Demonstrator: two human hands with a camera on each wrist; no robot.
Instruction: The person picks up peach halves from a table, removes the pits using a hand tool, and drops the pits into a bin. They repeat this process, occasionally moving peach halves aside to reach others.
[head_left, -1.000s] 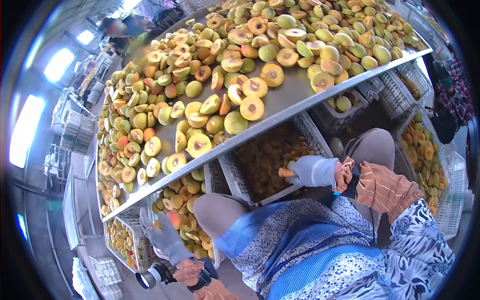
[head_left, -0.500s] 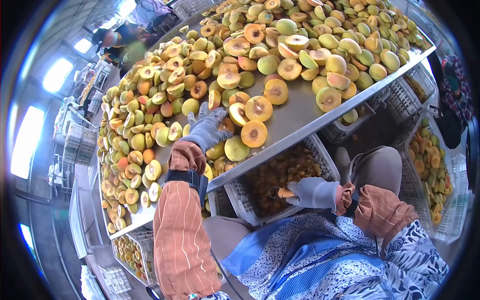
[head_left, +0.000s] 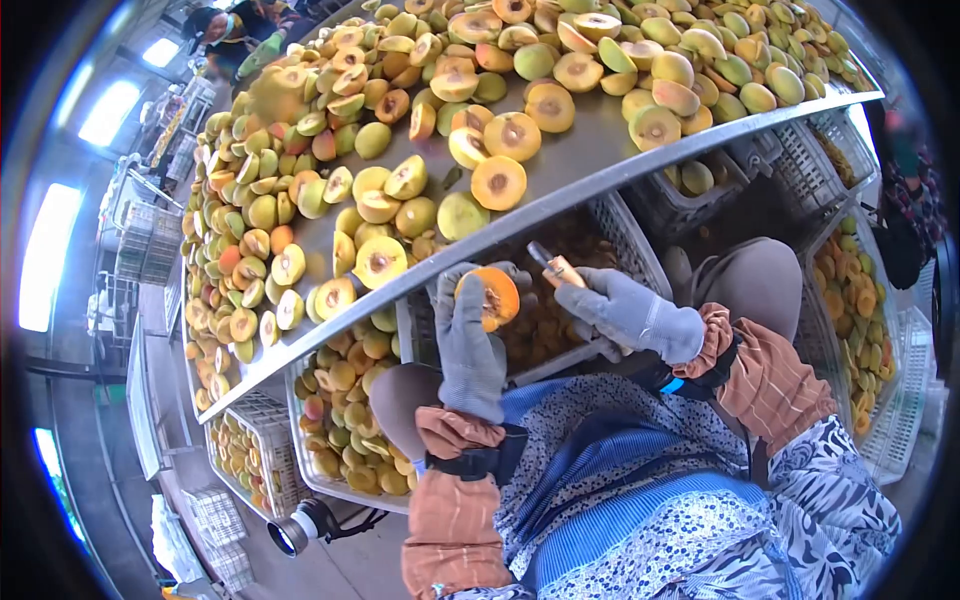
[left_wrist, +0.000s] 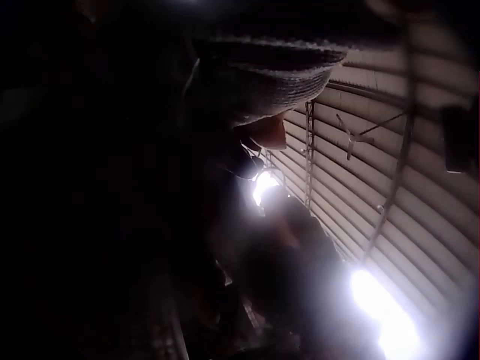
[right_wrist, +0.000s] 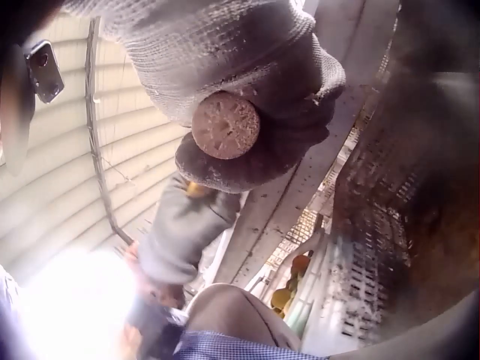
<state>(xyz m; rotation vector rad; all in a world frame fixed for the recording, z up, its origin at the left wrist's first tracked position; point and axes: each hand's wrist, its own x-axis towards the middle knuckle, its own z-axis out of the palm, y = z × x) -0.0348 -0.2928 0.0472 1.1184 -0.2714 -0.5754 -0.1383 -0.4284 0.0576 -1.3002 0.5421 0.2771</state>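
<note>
In the head view my gloved left hand holds a peach half just below the table edge, its orange cut face and rough centre showing. My gloved right hand grips a pitting tool by its wooden handle, with the metal end pointing up and left, a little apart from the fruit. The handle's round butt sticks out of the glove in the right wrist view. Below both hands stands a crate with brown scraps inside. The left wrist view is mostly dark, with the glove at top.
Halved peaches are heaped over the metal table, whose raised rim runs in front of me. Crates of peach halves stand at lower left and right. At the far left, another person is beside the table.
My left hand went from over the lower-left crate, where a blurred fruit was by it, up to the table, then back with a peach half. My right hand raised the tool beside it.
</note>
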